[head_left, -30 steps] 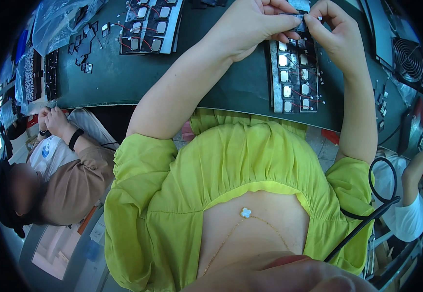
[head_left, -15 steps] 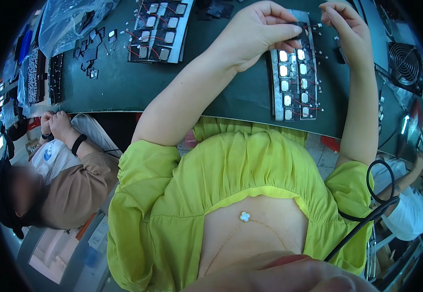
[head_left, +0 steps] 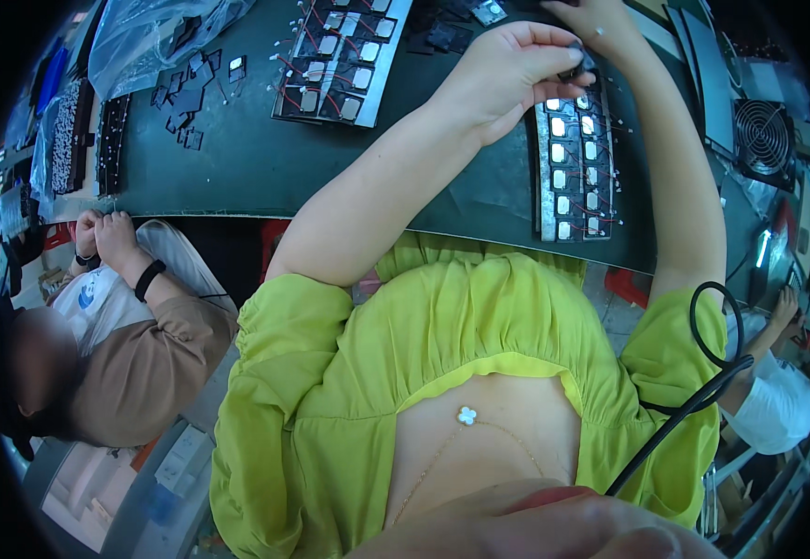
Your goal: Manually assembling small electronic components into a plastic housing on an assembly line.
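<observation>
My left hand [head_left: 526, 76] is closed in a pinch on a small black part [head_left: 579, 67], above the far end of a metal plate [head_left: 547, 200]. On that plate sit two rows of small black modules [head_left: 559, 153] with silvery rectangular faces, thin red wires and white connectors. Beyond it, my right hand [head_left: 603, 26] reaches to the far edge of the view, where its fingers are partly cut off. Nearest to it are black pieces [head_left: 447, 37] and a silvery piece [head_left: 490, 11] on the table.
Another loaded metal plate [head_left: 369, 98] lies left of my left arm on the green table [head_left: 228, 177]. Loose black pieces [head_left: 181, 102] and a clear plastic bag [head_left: 139, 51] lie farther left. A round fan [head_left: 765, 135] stands at right. A co-worker [head_left: 144, 345] sits at left.
My right hand has moved away to the far left, past the plate. The left hand still pinches the black part. The whole view has shifted slightly.
</observation>
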`<move>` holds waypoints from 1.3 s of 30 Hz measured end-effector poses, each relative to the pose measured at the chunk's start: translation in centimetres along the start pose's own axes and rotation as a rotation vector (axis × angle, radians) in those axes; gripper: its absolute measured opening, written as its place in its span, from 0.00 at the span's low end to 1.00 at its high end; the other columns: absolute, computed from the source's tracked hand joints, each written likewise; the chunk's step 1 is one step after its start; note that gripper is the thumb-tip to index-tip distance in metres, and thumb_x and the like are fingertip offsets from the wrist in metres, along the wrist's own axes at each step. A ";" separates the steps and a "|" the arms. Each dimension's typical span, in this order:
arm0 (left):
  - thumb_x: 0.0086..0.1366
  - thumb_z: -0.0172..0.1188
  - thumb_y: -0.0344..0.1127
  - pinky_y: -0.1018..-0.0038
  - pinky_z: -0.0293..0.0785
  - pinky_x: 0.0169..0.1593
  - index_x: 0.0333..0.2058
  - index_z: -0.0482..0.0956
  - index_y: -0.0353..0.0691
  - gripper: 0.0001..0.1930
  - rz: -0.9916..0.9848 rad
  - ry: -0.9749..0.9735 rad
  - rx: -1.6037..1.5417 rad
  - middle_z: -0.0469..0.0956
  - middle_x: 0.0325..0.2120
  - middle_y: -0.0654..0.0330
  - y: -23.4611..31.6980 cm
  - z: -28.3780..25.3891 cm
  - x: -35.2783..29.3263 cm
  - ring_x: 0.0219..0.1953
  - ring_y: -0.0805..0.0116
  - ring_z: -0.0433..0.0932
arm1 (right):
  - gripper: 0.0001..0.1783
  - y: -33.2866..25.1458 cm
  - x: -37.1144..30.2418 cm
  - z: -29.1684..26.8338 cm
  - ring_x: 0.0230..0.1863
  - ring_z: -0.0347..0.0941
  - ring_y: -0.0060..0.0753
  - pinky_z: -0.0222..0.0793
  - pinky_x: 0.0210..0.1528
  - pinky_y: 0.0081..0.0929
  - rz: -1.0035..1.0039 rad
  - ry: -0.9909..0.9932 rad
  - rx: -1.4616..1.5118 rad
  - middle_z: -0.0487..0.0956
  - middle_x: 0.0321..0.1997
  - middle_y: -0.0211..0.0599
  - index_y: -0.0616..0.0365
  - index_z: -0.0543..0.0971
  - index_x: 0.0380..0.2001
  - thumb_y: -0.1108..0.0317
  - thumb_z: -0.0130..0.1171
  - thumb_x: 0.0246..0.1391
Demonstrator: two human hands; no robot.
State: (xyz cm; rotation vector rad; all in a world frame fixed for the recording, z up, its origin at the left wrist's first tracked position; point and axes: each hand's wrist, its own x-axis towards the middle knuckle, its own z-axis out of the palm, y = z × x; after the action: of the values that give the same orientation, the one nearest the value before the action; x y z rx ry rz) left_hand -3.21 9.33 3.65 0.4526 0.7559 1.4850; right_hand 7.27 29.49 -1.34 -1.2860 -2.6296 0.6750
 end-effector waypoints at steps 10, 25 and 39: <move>0.62 0.52 0.24 0.82 0.74 0.41 0.39 0.68 0.33 0.07 0.003 0.165 -0.202 0.72 0.35 0.53 0.9 0.6 -0.1 0.35 0.71 0.74 | 0.06 -6.6 -11.0 -1.3 0.25 0.67 0.30 0.64 0.29 0.21 -0.707 0.663 -0.106 0.74 0.24 0.35 0.61 0.72 0.22 0.81 0.57 0.37; 0.61 0.53 0.23 0.84 0.74 0.39 0.39 0.69 0.34 0.08 -0.061 0.081 -0.055 0.72 0.34 0.55 0.8 0.0 -0.7 0.33 0.73 0.73 | 0.12 -5.7 -14.6 -2.4 0.40 0.73 0.36 0.71 0.42 0.25 -0.534 0.212 0.357 0.76 0.44 0.35 0.57 0.76 0.39 0.69 0.60 0.50; 0.60 0.54 0.23 0.87 0.74 0.35 0.39 0.69 0.34 0.08 -0.051 0.129 0.116 0.72 0.32 0.57 1.3 0.7 -1.7 0.29 0.75 0.73 | 0.11 -7.6 -15.2 -3.7 0.33 0.71 0.40 0.68 0.36 0.25 -0.527 0.347 0.539 0.75 0.37 0.42 0.63 0.75 0.29 0.80 0.58 0.37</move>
State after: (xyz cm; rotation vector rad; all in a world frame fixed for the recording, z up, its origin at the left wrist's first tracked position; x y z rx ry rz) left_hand -3.55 7.87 5.34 0.4248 0.9528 1.4378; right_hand 12.49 14.87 6.46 -0.4777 -2.1407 0.8794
